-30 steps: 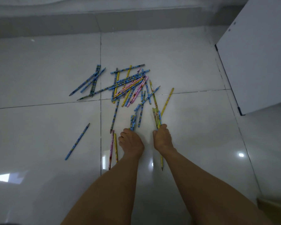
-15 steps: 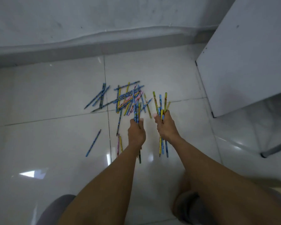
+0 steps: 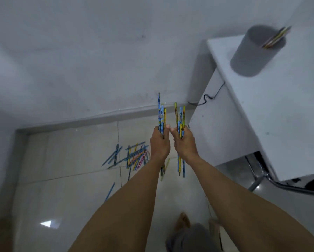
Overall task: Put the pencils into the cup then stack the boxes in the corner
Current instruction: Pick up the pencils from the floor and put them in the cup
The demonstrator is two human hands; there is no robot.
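Observation:
My left hand [image 3: 159, 142] is closed around a small upright bundle of pencils [image 3: 161, 113]. Right beside it, my right hand [image 3: 184, 142] grips a second upright bundle of pencils [image 3: 180, 115], their tips hanging below the fist. Both hands are raised above the floor. A pile of blue, yellow and pink pencils [image 3: 132, 155] lies on the tiles below, with one blue pencil [image 3: 110, 190] apart from it. A grey cup [image 3: 252, 55] stands on the white table [image 3: 279, 115] at the upper right, holding a few pencils. No boxes are in view.
The table's metal leg [image 3: 261, 175] reaches the floor at the right. A black cable [image 3: 209, 97] hangs along the table's edge near the wall. A wall with a baseboard [image 3: 80, 122] closes off the floor behind the pile. My foot [image 3: 183, 220] shows at the bottom.
Both hands closed on bundles of pencils from the floor and lifted them. The view rose and turned toward the table, bringing the cup into sight.

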